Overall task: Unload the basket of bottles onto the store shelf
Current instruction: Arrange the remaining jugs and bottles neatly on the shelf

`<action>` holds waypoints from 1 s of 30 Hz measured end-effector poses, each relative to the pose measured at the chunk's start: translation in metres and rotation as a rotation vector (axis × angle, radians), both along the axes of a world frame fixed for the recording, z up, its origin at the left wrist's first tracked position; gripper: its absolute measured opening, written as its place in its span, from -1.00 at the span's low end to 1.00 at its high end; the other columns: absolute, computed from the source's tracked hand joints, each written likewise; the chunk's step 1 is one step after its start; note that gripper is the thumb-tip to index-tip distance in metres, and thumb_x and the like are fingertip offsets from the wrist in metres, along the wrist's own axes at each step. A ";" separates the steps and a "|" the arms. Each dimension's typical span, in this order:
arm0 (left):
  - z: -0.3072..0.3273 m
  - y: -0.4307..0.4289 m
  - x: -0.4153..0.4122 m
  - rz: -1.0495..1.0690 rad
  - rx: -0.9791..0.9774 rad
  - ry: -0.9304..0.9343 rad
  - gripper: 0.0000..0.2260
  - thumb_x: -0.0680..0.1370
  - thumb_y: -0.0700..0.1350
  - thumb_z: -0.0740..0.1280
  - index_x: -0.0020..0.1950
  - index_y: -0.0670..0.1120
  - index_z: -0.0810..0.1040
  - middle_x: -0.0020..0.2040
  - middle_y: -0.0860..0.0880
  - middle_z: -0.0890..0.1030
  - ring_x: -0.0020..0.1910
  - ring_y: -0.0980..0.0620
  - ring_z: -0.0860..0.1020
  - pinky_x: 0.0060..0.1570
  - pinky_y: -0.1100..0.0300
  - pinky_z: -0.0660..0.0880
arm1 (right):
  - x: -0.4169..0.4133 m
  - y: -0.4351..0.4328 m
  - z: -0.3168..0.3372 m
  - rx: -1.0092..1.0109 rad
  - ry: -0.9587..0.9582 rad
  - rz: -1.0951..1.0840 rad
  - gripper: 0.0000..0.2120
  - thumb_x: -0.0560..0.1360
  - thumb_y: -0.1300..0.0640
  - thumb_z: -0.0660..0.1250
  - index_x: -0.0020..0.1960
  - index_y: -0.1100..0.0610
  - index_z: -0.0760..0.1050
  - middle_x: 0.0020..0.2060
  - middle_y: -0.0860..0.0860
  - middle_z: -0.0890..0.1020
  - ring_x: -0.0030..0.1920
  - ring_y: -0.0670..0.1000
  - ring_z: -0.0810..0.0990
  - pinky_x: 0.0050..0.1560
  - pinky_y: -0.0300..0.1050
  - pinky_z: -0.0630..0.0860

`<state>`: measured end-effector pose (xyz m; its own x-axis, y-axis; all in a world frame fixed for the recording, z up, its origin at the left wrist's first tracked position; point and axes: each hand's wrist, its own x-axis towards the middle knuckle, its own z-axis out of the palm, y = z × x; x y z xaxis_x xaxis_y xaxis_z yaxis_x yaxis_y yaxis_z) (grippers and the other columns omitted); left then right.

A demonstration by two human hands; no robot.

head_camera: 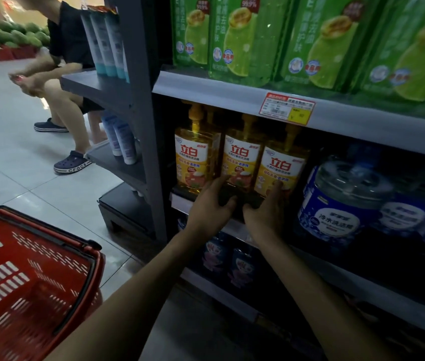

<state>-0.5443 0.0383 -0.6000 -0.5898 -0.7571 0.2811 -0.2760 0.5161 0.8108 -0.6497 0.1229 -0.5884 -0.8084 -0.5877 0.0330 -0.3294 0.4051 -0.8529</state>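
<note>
Three yellow pump bottles stand in a row on the middle shelf (179,201): the left bottle (193,160), the middle bottle (241,158) and the right bottle (279,169). My left hand (210,207) grips the base of the middle bottle from its left side. My right hand (266,208) grips the base of the right bottle, with its fingers on the label. The bottle bottoms between my hands are in shadow. The red plastic basket (96,261) sits on the floor at lower left, and no bottles are visible inside it.
Green refill bottles (242,37) fill the shelf above. Big blue detergent jugs (336,204) stand just right of the yellow bottles. Dark pouches (240,267) sit on the shelf below. A grey end shelf with tubes (107,40) juts out left, and a person (68,74) sits beyond it.
</note>
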 end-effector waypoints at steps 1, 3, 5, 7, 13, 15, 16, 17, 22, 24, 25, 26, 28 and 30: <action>0.002 0.004 -0.008 -0.021 0.061 0.042 -0.48 0.57 0.09 0.34 0.53 0.14 0.36 0.40 0.01 0.55 0.33 0.01 0.55 0.28 -0.11 0.57 | -0.006 0.001 -0.002 -0.008 -0.026 -0.019 -0.01 0.55 0.17 0.40 0.67 -0.04 -0.26 0.65 0.10 0.02 0.61 0.21 0.13 0.52 0.23 0.31; 0.005 0.010 -0.023 -0.069 0.191 0.130 -0.55 0.62 -0.06 0.37 0.51 0.07 0.41 0.35 0.00 0.60 0.33 0.03 0.56 0.31 -0.07 0.56 | -0.014 0.002 -0.005 -0.036 -0.071 -0.036 0.04 0.52 0.14 0.42 0.66 -0.05 -0.29 0.65 0.09 0.09 0.60 0.19 0.17 0.52 0.23 0.31; 0.009 0.014 -0.036 -0.115 0.277 0.178 -0.58 0.64 -0.13 0.36 0.49 0.04 0.43 0.33 -0.01 0.61 0.33 0.03 0.56 0.33 -0.03 0.55 | -0.018 0.005 -0.005 -0.059 -0.111 -0.045 0.04 0.47 0.08 0.43 0.65 -0.11 -0.25 0.60 0.09 0.24 0.54 0.20 0.32 0.45 0.24 0.40; 0.010 0.016 -0.046 -0.125 0.320 0.209 -0.62 0.64 -0.11 0.38 0.45 0.03 0.46 0.30 0.03 0.60 0.31 0.08 0.55 0.35 -0.02 0.53 | -0.020 0.006 -0.007 -0.073 -0.112 -0.052 0.01 0.45 0.07 0.43 0.65 -0.13 -0.18 0.55 0.09 0.32 0.48 0.20 0.39 0.41 0.22 0.45; 0.010 0.020 -0.070 -0.128 0.383 0.257 -0.62 0.65 -0.18 0.36 0.46 -0.03 0.47 0.26 0.07 0.57 0.31 0.09 0.51 0.38 -0.04 0.50 | -0.026 0.013 -0.010 -0.152 -0.090 -0.085 -0.09 0.50 0.20 0.43 0.65 -0.12 -0.03 0.54 0.03 0.35 0.50 0.13 0.38 0.45 0.12 0.41; 0.009 0.021 -0.075 -0.140 0.402 0.259 -0.60 0.65 -0.17 0.35 0.49 -0.02 0.46 0.32 0.06 0.57 0.34 0.08 0.51 0.38 -0.03 0.50 | -0.030 0.015 -0.010 -0.193 -0.109 -0.086 -0.08 0.51 0.26 0.43 0.65 -0.13 -0.03 0.54 0.00 0.36 0.50 0.09 0.39 0.41 0.06 0.40; 0.009 0.022 -0.076 -0.146 0.404 0.258 -0.59 0.65 -0.17 0.35 0.50 -0.01 0.45 0.35 0.05 0.58 0.35 0.08 0.52 0.38 -0.03 0.50 | -0.031 0.015 -0.010 -0.202 -0.112 -0.080 -0.08 0.51 0.27 0.43 0.65 -0.13 -0.02 0.54 -0.01 0.37 0.50 0.08 0.38 0.41 0.04 0.39; 0.008 0.022 -0.078 -0.144 0.405 0.261 -0.58 0.64 -0.17 0.35 0.50 0.00 0.44 0.37 0.03 0.58 0.36 0.08 0.53 0.38 -0.03 0.51 | -0.032 0.015 -0.011 -0.205 -0.106 -0.071 -0.08 0.50 0.28 0.43 0.65 -0.14 -0.01 0.53 -0.02 0.37 0.50 0.08 0.38 0.42 0.04 0.38; 0.007 0.023 -0.081 -0.133 0.426 0.290 -0.57 0.65 -0.19 0.34 0.53 -0.04 0.41 0.38 -0.01 0.57 0.34 0.08 0.53 0.34 0.07 0.51 | -0.034 0.010 -0.014 -0.150 -0.097 -0.051 -0.08 0.51 0.22 0.42 0.65 -0.17 -0.05 0.56 -0.01 0.33 0.53 0.10 0.34 0.46 0.10 0.37; 0.007 0.023 -0.081 -0.138 0.420 0.296 -0.57 0.65 -0.20 0.34 0.52 -0.06 0.42 0.35 0.00 0.59 0.31 0.12 0.55 0.28 0.15 0.52 | -0.035 0.009 -0.015 -0.120 -0.079 -0.046 -0.06 0.50 0.21 0.42 0.65 -0.16 -0.07 0.58 0.00 0.29 0.54 0.12 0.32 0.48 0.16 0.37; 0.006 0.024 -0.081 -0.141 0.419 0.301 -0.58 0.65 -0.20 0.35 0.51 -0.06 0.43 0.34 0.01 0.59 0.30 0.14 0.55 0.25 0.18 0.52 | -0.036 0.009 -0.015 -0.110 -0.075 -0.047 -0.06 0.50 0.21 0.42 0.65 -0.16 -0.08 0.58 0.00 0.28 0.55 0.13 0.31 0.48 0.19 0.38; 0.007 0.025 -0.080 -0.144 0.418 0.298 -0.58 0.65 -0.20 0.34 0.51 -0.06 0.43 0.32 0.02 0.60 0.28 0.16 0.55 0.22 0.21 0.52 | -0.036 0.009 -0.015 -0.103 -0.072 -0.048 -0.06 0.50 0.20 0.42 0.65 -0.16 -0.08 0.59 0.01 0.27 0.55 0.14 0.31 0.47 0.20 0.38; 0.008 0.025 -0.080 -0.152 0.418 0.293 -0.60 0.65 -0.21 0.34 0.49 -0.05 0.44 0.28 0.07 0.60 0.25 0.22 0.55 0.16 0.30 0.51 | -0.035 0.009 -0.014 -0.090 -0.068 -0.049 -0.06 0.51 0.18 0.41 0.65 -0.16 -0.10 0.59 0.02 0.27 0.55 0.15 0.31 0.46 0.22 0.39; 0.007 0.026 -0.079 -0.164 0.416 0.281 -0.59 0.65 -0.22 0.33 0.50 -0.04 0.44 0.27 0.10 0.60 0.23 0.26 0.56 0.12 0.37 0.51 | -0.035 0.011 -0.013 -0.078 -0.067 -0.044 -0.06 0.52 0.19 0.40 0.65 -0.18 -0.12 0.60 0.01 0.26 0.54 0.16 0.32 0.45 0.20 0.40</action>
<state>-0.6236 0.0639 -0.5929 -0.6550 -0.7424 0.1407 0.0387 0.1530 0.9875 -0.6850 0.1335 -0.6012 -0.8353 -0.5493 0.0220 -0.2538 0.3498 -0.9018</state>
